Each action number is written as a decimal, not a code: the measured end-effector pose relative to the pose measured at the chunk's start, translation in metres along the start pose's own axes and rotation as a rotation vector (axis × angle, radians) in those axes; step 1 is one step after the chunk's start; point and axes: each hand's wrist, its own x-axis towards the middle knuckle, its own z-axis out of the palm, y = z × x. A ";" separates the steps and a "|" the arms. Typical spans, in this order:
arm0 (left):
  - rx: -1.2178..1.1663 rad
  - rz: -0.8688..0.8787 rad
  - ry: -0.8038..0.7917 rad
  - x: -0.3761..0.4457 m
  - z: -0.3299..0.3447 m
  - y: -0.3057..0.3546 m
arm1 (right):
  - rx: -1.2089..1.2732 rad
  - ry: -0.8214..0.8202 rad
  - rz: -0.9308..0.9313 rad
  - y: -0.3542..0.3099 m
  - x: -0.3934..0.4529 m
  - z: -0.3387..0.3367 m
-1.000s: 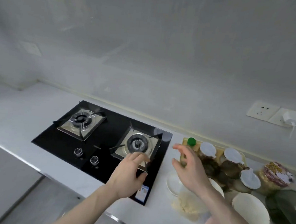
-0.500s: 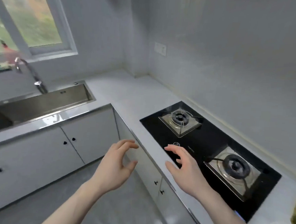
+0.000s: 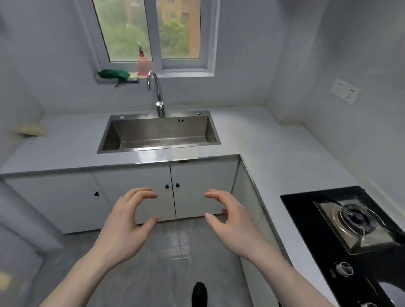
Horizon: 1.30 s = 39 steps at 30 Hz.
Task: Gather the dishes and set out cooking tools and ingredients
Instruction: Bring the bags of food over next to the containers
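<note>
My left hand (image 3: 124, 222) and my right hand (image 3: 232, 222) hover side by side in mid-air, in front of the white cabinet doors (image 3: 145, 197) below the sink. Both hold nothing, with fingers curled and apart. A steel sink (image 3: 159, 133) with a curved tap (image 3: 156, 95) is set in the counter straight ahead. No dishes, tools or ingredients are in view.
A black gas hob (image 3: 358, 238) with a burner and knobs lies on the white counter (image 3: 280, 158) at the right. On the window sill sit a green cloth (image 3: 113, 74) and a pink bottle (image 3: 143, 64). A yellowish sponge (image 3: 30, 130) lies at far left. My dark shoe (image 3: 198, 297) stands on the grey floor.
The view has swung left from the hob and jars to the sink and window. Both hands left the counter and now hang empty over the floor.
</note>
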 end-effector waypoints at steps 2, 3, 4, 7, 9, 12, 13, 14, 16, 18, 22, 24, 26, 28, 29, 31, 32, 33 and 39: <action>0.010 -0.044 0.033 0.016 -0.012 -0.024 | 0.021 -0.046 -0.020 -0.003 0.035 0.014; 0.016 -0.056 0.046 0.025 -0.018 -0.035 | 0.033 -0.057 -0.033 -0.004 0.053 0.021; 0.024 -0.059 0.051 0.031 -0.021 -0.040 | 0.044 -0.061 -0.035 -0.006 0.062 0.025; 0.053 -0.112 0.068 0.065 -0.035 -0.066 | 0.081 -0.115 -0.054 -0.009 0.117 0.044; 0.067 -0.139 0.075 0.091 -0.045 -0.080 | 0.100 -0.154 -0.059 -0.012 0.152 0.054; 0.088 -0.170 0.116 0.127 -0.060 -0.100 | 0.124 -0.191 -0.068 -0.015 0.203 0.067; 0.089 -0.188 0.138 0.140 -0.066 -0.108 | 0.138 -0.210 -0.076 -0.018 0.225 0.072; 0.086 -0.213 0.158 0.151 -0.071 -0.117 | 0.149 -0.232 -0.083 -0.021 0.245 0.079; 0.095 -0.247 0.189 0.166 -0.083 -0.134 | 0.163 -0.265 -0.098 -0.028 0.282 0.095; 0.113 -0.290 0.195 0.171 -0.093 -0.152 | 0.177 -0.316 -0.113 -0.040 0.308 0.112; 0.140 -0.401 0.210 0.177 -0.117 -0.194 | 0.179 -0.396 -0.157 -0.062 0.353 0.145; 0.130 -0.446 0.226 0.182 -0.129 -0.221 | 0.161 -0.418 -0.159 -0.070 0.376 0.163; 0.110 -0.476 0.231 0.191 -0.141 -0.248 | 0.150 -0.426 -0.147 -0.077 0.399 0.180; 0.097 -0.488 0.227 0.202 -0.155 -0.278 | 0.127 -0.428 -0.141 -0.085 0.422 0.198; 0.082 -0.496 0.227 0.208 -0.162 -0.294 | 0.110 -0.428 -0.138 -0.089 0.433 0.208; 0.062 -0.506 0.236 0.226 -0.180 -0.330 | 0.095 -0.429 -0.127 -0.097 0.457 0.229; 0.056 -0.507 0.237 0.234 -0.186 -0.344 | 0.092 -0.428 -0.117 -0.100 0.464 0.234; 0.040 -0.514 0.232 0.245 -0.196 -0.363 | 0.094 -0.418 -0.106 -0.105 0.475 0.246; 0.032 -0.554 0.187 0.322 -0.253 -0.462 | 0.140 -0.347 -0.046 -0.131 0.533 0.293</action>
